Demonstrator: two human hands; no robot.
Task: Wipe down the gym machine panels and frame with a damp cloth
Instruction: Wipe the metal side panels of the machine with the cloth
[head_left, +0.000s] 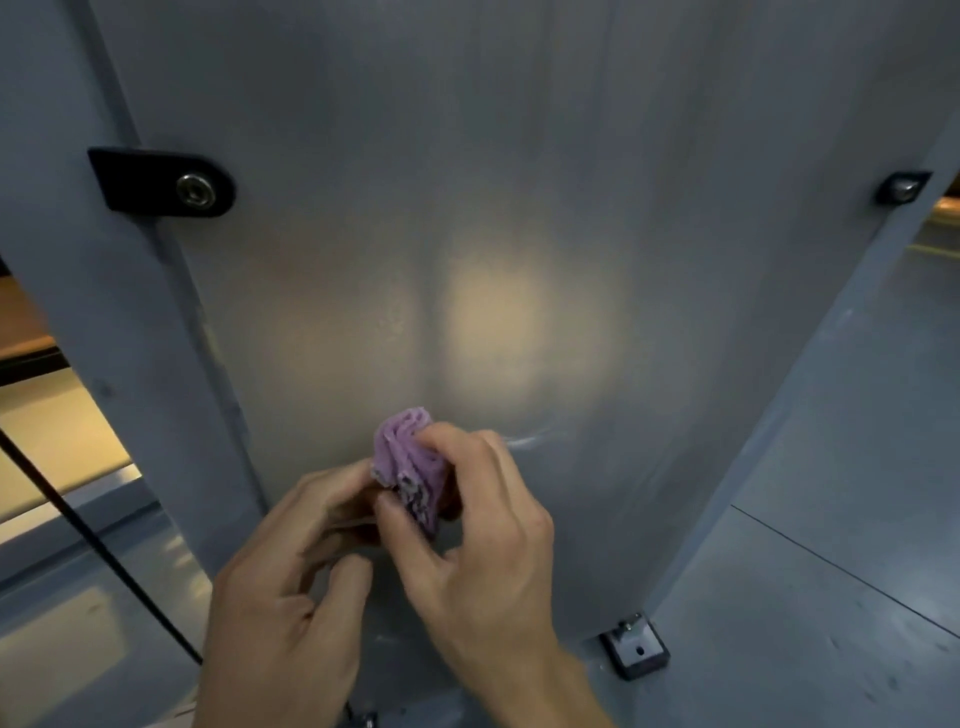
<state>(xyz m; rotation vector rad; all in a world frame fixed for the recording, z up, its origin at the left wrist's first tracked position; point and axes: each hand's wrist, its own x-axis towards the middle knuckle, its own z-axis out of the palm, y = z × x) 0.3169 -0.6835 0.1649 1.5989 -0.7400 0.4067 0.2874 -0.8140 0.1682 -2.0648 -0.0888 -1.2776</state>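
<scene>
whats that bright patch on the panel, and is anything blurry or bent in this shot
Head view: the warm patch is a soft light reflection on the frosted grey machine panel, split by a faint vertical band; the crumpled purple cloth, held by both the left hand and right hand, is slightly motion-blurred; the wide lens makes the grey frame post lean outward.

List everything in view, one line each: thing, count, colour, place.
cloth: one, purple, bunched, held against the lower panel
panel: one, grey, frosted, filling the middle
frame: grey posts on both sides of the panel
brackets: two, black, bolted at the left and right panel edges
foot plate: one, dark, bolted at the lower right base
cable: one, black, lower left
floor: grey, right
hands: left hand and right hand, both gripping the cloth
</scene>
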